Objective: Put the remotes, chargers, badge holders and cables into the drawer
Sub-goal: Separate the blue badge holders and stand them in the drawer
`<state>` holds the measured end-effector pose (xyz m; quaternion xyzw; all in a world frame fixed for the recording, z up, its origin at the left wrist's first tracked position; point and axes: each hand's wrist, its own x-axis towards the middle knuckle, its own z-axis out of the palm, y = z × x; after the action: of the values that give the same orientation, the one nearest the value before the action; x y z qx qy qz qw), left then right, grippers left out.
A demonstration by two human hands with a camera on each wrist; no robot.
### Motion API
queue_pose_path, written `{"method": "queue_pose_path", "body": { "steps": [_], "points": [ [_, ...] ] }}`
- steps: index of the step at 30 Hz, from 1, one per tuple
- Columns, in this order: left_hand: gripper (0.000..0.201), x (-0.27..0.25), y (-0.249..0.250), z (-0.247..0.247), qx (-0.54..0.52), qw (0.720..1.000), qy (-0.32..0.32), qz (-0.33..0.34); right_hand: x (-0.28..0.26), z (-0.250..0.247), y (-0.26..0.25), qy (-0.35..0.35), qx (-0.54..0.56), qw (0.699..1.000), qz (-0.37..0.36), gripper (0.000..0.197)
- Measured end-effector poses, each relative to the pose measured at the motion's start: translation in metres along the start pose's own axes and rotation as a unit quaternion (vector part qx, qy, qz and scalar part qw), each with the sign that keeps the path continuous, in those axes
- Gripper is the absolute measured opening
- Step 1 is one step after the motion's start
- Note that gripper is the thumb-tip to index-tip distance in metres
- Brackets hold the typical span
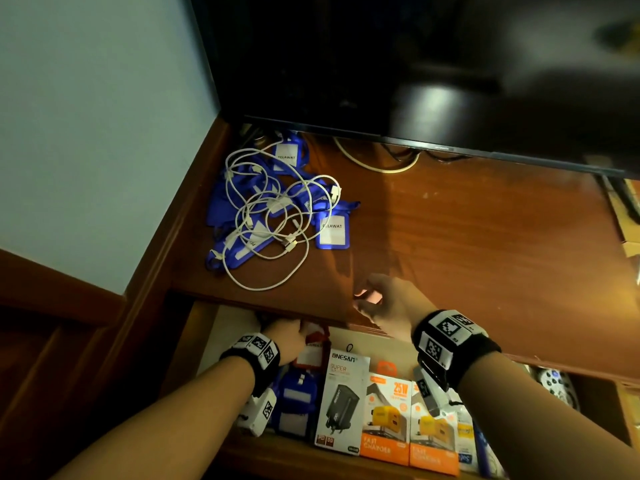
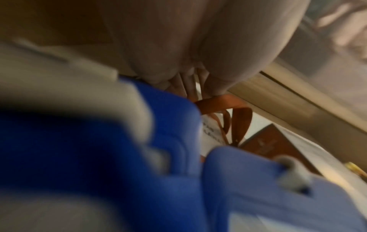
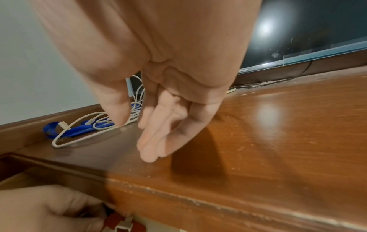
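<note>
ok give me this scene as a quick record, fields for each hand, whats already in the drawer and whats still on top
left hand: in the drawer, gripping a red badge holder
right hand: over the cabinet top, fingers relaxed, holding nothing
in drawer: charger boxes, blue badge holders
still on top: white cables tangled over blue lanyards and badge holders
behind: TV

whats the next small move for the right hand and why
Probably reach the right hand left to the white cables on the blue badge holders: it hovers open and holds nothing, while the left hand is in the drawer at a red holder.
</note>
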<state>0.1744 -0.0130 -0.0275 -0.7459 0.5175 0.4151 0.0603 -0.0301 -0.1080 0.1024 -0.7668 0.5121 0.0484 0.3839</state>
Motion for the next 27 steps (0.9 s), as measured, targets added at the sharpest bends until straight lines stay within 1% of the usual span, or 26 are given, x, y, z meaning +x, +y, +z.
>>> {"method": "queue_pose_path", "body": {
  "steps": [2, 3, 4, 6, 8, 10, 14, 16, 18, 20, 22, 24, 27],
  "points": [
    [0.031, -0.008, -0.001, -0.002, 0.005, 0.999, -0.015, 0.047, 0.004, -0.002, -0.004, -0.001, -0.004, 1.0, 0.005, 0.01],
    [0.033, -0.014, -0.002, -0.004, 0.003, 0.997, -0.022, 0.075, 0.006, -0.003, -0.006, 0.003, -0.007, 1.0, 0.006, 0.011],
    [0.038, -0.021, -0.003, -0.006, 0.01, 0.995, -0.021, 0.097, 0.009, -0.005, -0.008, 0.008, -0.01, 1.0, 0.008, 0.012],
    [0.053, -0.029, -0.011, -0.011, 0.056, 0.992, -0.004, 0.11, 0.015, -0.008, -0.012, 0.019, -0.012, 1.0, 0.016, 0.014],
    [0.067, -0.033, -0.024, -0.018, 0.087, 0.993, 0.0, 0.083, 0.023, -0.011, -0.017, 0.034, -0.009, 0.999, 0.026, 0.018],
    [0.072, -0.035, -0.038, -0.026, 0.105, 0.994, 0.005, 0.027, 0.035, -0.014, -0.024, 0.049, -0.008, 0.998, 0.048, 0.026],
    [0.058, -0.025, -0.053, -0.032, 0.135, 0.989, 0.051, -0.042, 0.06, -0.016, -0.039, 0.08, 0.004, 0.99, 0.116, 0.045],
    [0.058, -0.016, -0.058, -0.034, 0.127, 0.988, 0.063, -0.067, 0.074, -0.016, -0.043, 0.096, 0.014, 0.985, 0.141, 0.057],
    [0.05, -0.012, -0.055, -0.038, 0.096, 0.99, 0.07, -0.07, 0.087, -0.015, -0.045, 0.102, 0.025, 0.981, 0.162, 0.069],
    [0.05, -0.005, -0.053, -0.038, 0.075, 0.994, 0.045, -0.064, 0.099, -0.012, -0.045, 0.104, 0.026, 0.978, 0.181, 0.076],
    [0.051, 0.002, -0.05, -0.038, 0.067, 0.997, 0.021, -0.043, 0.107, -0.011, -0.045, 0.108, 0.034, 0.972, 0.204, 0.08],
    [0.051, 0.011, -0.05, -0.033, 0.075, 0.996, 0.024, -0.034, 0.114, -0.007, -0.045, 0.111, 0.046, 0.968, 0.221, 0.078],
    [0.047, 0.017, -0.053, -0.028, 0.077, 0.996, 0.021, -0.039, 0.12, -0.004, -0.042, 0.102, 0.055, 0.967, 0.226, 0.064]
  ]
}}
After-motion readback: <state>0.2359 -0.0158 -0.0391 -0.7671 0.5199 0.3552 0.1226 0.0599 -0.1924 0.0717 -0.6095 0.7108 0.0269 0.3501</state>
